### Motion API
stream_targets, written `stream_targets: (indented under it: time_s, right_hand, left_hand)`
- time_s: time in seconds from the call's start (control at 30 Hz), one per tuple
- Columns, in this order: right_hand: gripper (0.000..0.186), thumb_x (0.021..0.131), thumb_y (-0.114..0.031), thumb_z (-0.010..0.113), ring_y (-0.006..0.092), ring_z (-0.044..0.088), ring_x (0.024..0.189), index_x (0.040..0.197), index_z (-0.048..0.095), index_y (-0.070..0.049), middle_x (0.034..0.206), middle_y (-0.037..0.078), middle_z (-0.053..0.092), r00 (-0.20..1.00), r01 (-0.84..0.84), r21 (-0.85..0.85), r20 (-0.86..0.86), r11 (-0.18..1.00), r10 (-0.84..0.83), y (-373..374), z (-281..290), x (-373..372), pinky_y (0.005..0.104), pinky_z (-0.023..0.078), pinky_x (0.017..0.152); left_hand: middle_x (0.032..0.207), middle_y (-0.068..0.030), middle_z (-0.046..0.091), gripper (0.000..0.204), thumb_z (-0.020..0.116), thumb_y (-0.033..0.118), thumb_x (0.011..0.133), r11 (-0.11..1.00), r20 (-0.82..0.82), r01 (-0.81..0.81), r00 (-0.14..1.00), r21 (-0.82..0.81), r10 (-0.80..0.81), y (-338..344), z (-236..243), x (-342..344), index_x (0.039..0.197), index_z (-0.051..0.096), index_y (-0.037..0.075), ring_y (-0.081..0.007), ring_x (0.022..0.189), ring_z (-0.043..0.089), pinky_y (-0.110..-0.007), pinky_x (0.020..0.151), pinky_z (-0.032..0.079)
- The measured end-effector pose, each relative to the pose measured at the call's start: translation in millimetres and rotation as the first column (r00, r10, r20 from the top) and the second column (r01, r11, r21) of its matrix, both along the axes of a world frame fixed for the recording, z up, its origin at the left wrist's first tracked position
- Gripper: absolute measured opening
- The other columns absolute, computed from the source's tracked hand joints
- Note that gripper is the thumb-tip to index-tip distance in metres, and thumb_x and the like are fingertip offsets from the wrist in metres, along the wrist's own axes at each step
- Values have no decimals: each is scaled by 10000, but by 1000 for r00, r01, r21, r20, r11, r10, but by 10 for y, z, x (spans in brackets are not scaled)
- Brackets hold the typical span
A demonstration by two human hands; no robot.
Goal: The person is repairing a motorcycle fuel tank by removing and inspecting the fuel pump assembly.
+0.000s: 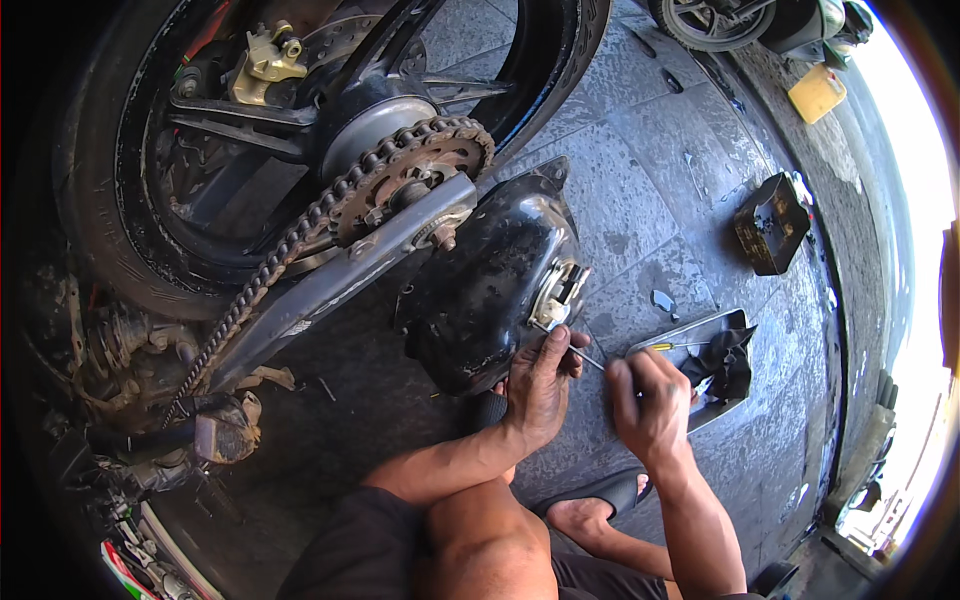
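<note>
A black, worn fuel tank (474, 270) lies on the floor with a silver metal fitting (557, 292) on its right side. My left hand (537, 393) is closed at the lower end of that fitting, thumb and fingers on a thin metal rod (589, 358) that meets it. My right hand (650, 405) is closed around the other end of the rod, whose end is hidden in the fist. To the right, a metal tray (718, 413) holds a yellow-handled tool (659, 346) and crumpled black material (725, 364).
A motorcycle rear wheel (150, 250) with chain (300, 230) and swingarm (330, 293) fills the upper left. A dark box (770, 225) and yellow container (816, 93) sit at the right, another wheel (705, 20) at top. My knee (485, 535) and sandaled foot (590, 510) are below my hands.
</note>
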State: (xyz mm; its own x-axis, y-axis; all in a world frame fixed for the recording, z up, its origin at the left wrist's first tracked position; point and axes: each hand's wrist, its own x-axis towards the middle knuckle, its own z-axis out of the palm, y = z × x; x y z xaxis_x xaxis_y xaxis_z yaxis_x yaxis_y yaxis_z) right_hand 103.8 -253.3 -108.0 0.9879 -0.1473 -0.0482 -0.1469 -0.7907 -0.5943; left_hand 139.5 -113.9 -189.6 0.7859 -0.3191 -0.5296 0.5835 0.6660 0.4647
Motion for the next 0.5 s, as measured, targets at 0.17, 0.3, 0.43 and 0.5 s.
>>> stream_targets:
  time_s: [0.17, 0.3, 0.43, 0.5]
  right_hand:
    - [452, 1054, -392, 601, 143, 473, 496, 787, 587, -27, 631, 28, 542, 740, 672, 661, -586, 334, -330, 117, -146, 19, 307, 362, 473]
    - [428, 1038, -399, 622, 101, 424, 470, 805, 582, -42, 614, 27, 519, 714, 698, 678, -630, 232, -305, 164, -115, 58, 262, 314, 435]
    - [448, 1059, -399, 598, 98, 411, 454, 824, 603, -18, 625, 32, 530, 676, 727, 672, -666, 138, -317, 147, -110, 31, 262, 306, 423]
    - [449, 1063, -390, 595, 106, 430, 459, 818, 610, -14, 633, 28, 549, 647, 741, 672, -713, 0, -270, 191, -114, 5, 255, 325, 430]
  left_hand:
    - [990, -19, 690, 302, 650, 353, 1038, 999, -46, -3, 999, -46, 1, 10, -24, -5, 1059, 699, 55, -70, 808, 575, -246, 748, 472]
    - [973, -30, 686, 323, 633, 359, 1044, 999, -55, -11, 998, -38, 9, 31, -2, 7, 1062, 696, 43, -83, 798, 578, -249, 748, 474]
    - [833, -47, 646, 378, 600, 401, 1053, 1000, -111, 4, 994, -1, -4, -11, 63, 34, 1050, 684, 33, -145, 756, 616, -280, 755, 500]
    - [893, -43, 664, 385, 610, 395, 1050, 998, -90, -10, 996, -66, 4, 27, 35, 30, 1083, 684, 19, -114, 744, 596, -247, 721, 498]
